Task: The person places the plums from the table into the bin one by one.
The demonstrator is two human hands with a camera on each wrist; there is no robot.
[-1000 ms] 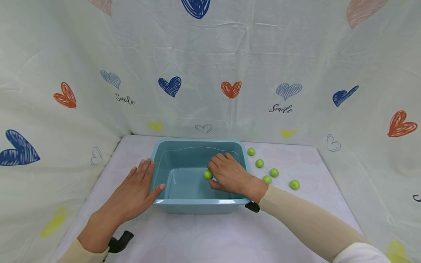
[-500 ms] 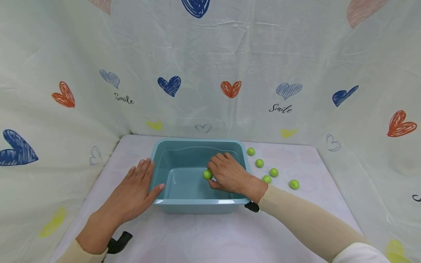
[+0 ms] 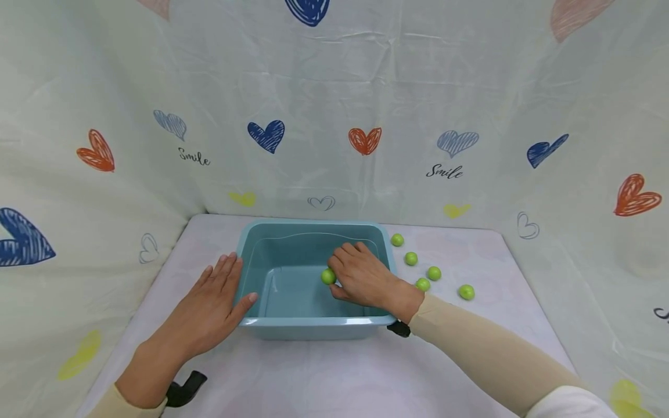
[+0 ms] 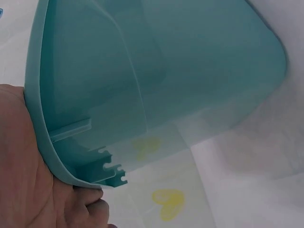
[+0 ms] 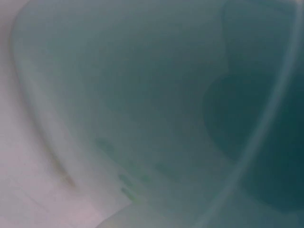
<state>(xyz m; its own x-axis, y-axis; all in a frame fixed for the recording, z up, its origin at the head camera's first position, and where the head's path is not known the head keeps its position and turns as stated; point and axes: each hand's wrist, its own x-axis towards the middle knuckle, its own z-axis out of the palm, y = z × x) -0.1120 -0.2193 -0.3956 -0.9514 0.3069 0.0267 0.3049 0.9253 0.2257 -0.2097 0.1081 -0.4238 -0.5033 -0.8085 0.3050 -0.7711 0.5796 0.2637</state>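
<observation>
A teal plastic basin [image 3: 313, 321] stands in the middle of the table. My right hand [image 3: 360, 278] reaches over its right rim, its curled fingers and thumb holding a small green ball [image 3: 327, 276] low inside. My left hand [image 3: 209, 305] lies flat against the basin's left wall with straight fingers, the thumb tip at the front left corner. In the left wrist view my left hand [image 4: 23, 190] presses the basin's outer wall [image 4: 156, 71] under the rim. The right wrist view is blurred and shows only the basin's teal inside [image 5: 156, 95].
Several more green balls lie loose on the table right of the basin, the nearest [image 3: 422, 284] by my right wrist and the farthest [image 3: 466, 292] toward the right edge. Heart-printed cloth [image 3: 366, 142] walls the table at the back and both sides.
</observation>
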